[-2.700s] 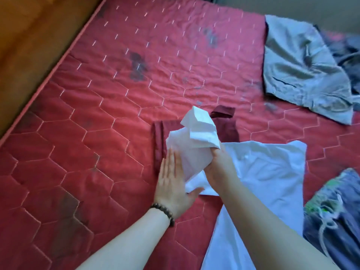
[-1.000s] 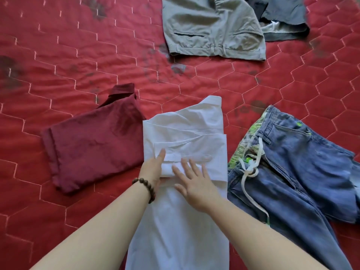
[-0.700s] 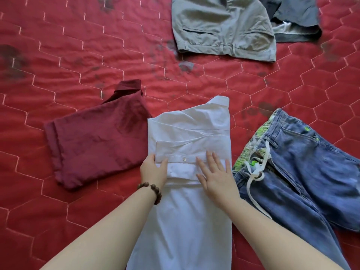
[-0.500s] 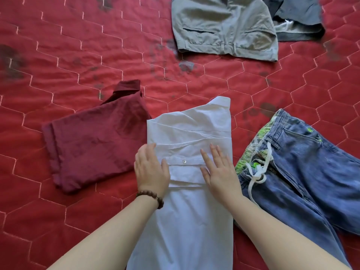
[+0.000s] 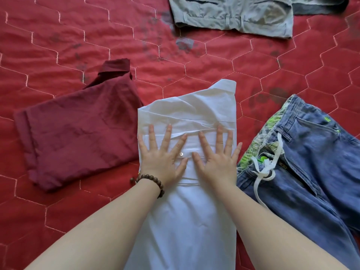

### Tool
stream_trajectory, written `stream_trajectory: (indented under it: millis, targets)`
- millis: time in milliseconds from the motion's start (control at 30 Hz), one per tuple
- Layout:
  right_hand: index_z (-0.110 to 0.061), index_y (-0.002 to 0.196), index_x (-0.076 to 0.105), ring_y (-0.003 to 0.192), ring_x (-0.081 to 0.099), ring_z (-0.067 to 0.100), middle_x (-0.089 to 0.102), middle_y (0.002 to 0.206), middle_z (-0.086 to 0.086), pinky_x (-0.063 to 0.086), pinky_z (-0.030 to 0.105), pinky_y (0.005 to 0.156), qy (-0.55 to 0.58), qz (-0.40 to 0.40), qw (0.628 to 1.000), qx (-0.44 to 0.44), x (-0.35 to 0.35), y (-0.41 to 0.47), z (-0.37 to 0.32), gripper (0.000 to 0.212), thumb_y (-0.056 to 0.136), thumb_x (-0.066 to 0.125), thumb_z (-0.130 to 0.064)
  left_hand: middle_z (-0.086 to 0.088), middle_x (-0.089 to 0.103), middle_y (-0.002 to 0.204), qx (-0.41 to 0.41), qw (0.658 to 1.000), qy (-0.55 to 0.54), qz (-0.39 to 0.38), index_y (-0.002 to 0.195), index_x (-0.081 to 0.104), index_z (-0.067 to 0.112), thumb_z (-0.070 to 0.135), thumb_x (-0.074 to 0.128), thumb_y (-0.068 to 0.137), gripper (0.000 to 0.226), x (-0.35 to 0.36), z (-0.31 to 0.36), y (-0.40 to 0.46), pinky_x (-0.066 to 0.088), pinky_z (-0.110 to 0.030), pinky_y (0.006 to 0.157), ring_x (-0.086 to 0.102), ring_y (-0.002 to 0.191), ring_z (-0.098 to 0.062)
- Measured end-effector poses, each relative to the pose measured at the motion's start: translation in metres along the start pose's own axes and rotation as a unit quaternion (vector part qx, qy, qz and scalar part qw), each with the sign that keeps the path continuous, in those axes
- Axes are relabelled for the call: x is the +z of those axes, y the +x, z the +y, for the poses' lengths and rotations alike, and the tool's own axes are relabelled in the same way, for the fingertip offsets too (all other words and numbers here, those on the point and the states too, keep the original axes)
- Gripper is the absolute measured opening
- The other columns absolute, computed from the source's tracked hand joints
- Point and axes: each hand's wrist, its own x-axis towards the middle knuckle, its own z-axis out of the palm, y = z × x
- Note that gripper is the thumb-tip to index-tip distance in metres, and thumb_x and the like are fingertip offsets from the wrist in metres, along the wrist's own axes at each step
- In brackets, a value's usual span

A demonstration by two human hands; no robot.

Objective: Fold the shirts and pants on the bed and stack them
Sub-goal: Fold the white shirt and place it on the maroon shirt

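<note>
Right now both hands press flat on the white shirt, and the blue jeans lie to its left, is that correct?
Not quite. In the head view both hands, left and right, press flat on the white shirt, but the blue jeans lie to its right.

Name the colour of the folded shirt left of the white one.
Dark maroon shirt, clearest in the head view.

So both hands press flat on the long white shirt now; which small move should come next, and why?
Probably slide both hands toward the body and take the near hem, to fold it up. The left hand and right hand lie open on the long white cotton shirt, whose sleeves are already folded in, yet it lies full length, unlike the folded maroon shirt.
</note>
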Motion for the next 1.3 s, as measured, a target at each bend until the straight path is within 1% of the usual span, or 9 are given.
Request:
stream_trajectory:
  millis: [167,300,400,533,700,833,967,1100,1300]
  targets:
    - [-0.05,0.144,-0.014,0.141,-0.03,0.029,-0.034,0.153,0.0,-0.016,0.056,0.113,0.0,-0.036,0.999,0.007,-0.008,0.001,-0.002,0.063,0.091,0.014,-0.068,-0.001,0.016,0.159,0.016,1.0,-0.021,-0.007,0.147,0.019,0.043,0.063,0.028,0.087,0.064,-0.004,-0.012,-0.002,-0.004,-0.059,0.113,0.007,0.146,-0.035]
    - [-0.042,0.146,-0.018,0.141,-0.03,0.028,-0.034,0.152,0.004,-0.017,0.057,0.112,-0.038,-0.059,0.998,-0.002,-0.009,-0.008,-0.006,0.062,0.094,0.009,-0.061,-0.001,-0.005,0.159,-0.002,0.999,0.009,-0.032,0.148,-0.001,0.037,0.058,0.008,0.091,0.062,-0.007,-0.01,-0.01,-0.011,-0.057,0.113,-0.009,0.146,-0.027]
    - [-0.035,0.149,-0.005,0.145,-0.019,0.027,-0.019,0.157,0.008,-0.013,0.059,0.112,-0.02,-0.044,0.998,-0.05,-0.004,-0.042,-0.015,0.061,0.095,0.015,-0.055,-0.008,0.008,0.159,0.012,0.998,0.021,-0.053,0.15,0.014,0.027,0.049,0.012,0.091,0.062,-0.012,0.006,-0.036,-0.004,-0.058,0.116,0.004,0.147,-0.028]
    - [-0.027,0.147,0.031,0.144,0.022,0.032,0.024,0.156,0.012,0.011,0.062,0.109,-0.006,-0.018,0.992,-0.126,0.006,-0.1,-0.026,0.057,0.092,0.031,-0.045,-0.011,0.037,0.149,0.058,0.996,0.006,-0.069,0.14,0.047,0.019,0.041,0.026,0.09,0.058,-0.014,0.019,-0.094,0.018,-0.053,0.108,0.033,0.138,-0.03]
    - [-0.025,0.142,0.044,0.142,0.026,0.031,0.031,0.152,0.012,0.017,0.062,0.107,-0.007,-0.023,0.992,-0.125,0.021,-0.17,-0.021,0.057,0.09,0.037,-0.045,-0.016,0.035,0.149,0.085,0.991,-0.012,-0.104,0.142,0.04,0.02,0.049,0.029,0.088,0.062,-0.01,0.014,-0.164,0.018,-0.053,0.107,0.033,0.138,-0.033]
    - [-0.029,0.145,0.037,0.142,0.025,0.033,0.027,0.154,0.012,0.014,0.064,0.11,-0.001,-0.023,0.998,-0.064,0.03,-0.226,-0.012,0.059,0.09,0.034,-0.05,-0.013,0.013,0.157,0.106,0.987,-0.03,-0.115,0.15,0.014,0.024,0.054,0.022,0.091,0.067,0.0,0.005,-0.213,0.007,-0.052,0.114,0.006,0.145,-0.032]
    - [-0.036,0.15,0.004,0.148,-0.003,0.025,-0.001,0.159,0.006,-0.004,0.058,0.115,-0.004,-0.027,1.0,0.011,0.042,-0.279,-0.011,0.062,0.093,0.018,-0.055,-0.005,-0.028,0.152,0.113,0.985,0.007,-0.129,0.141,-0.028,0.031,0.058,0.0,0.089,0.065,0.012,-0.01,-0.252,-0.018,-0.046,0.115,-0.034,0.137,-0.025]
    - [-0.04,0.147,-0.016,0.145,-0.022,0.019,-0.017,0.158,0.001,-0.014,0.048,0.116,0.001,-0.061,0.998,0.031,0.048,-0.32,-0.011,0.057,0.096,0.005,-0.056,-0.003,-0.029,0.154,0.14,0.979,0.01,-0.148,0.141,-0.033,0.031,0.057,-0.005,0.09,0.063,0.014,-0.036,-0.293,-0.013,-0.048,0.116,-0.032,0.139,-0.022]
    - [-0.036,0.148,0.008,0.147,-0.001,0.016,0.01,0.16,0.001,-0.003,0.044,0.119,0.03,-0.088,0.995,-0.036,0.033,-0.348,0.027,0.05,0.101,0.024,-0.035,-0.003,0.0,0.159,0.264,0.956,-0.012,-0.131,0.15,-0.003,0.027,0.005,0.03,0.089,0.072,0.009,-0.082,-0.327,-0.002,-0.041,0.118,-0.006,0.145,-0.024]
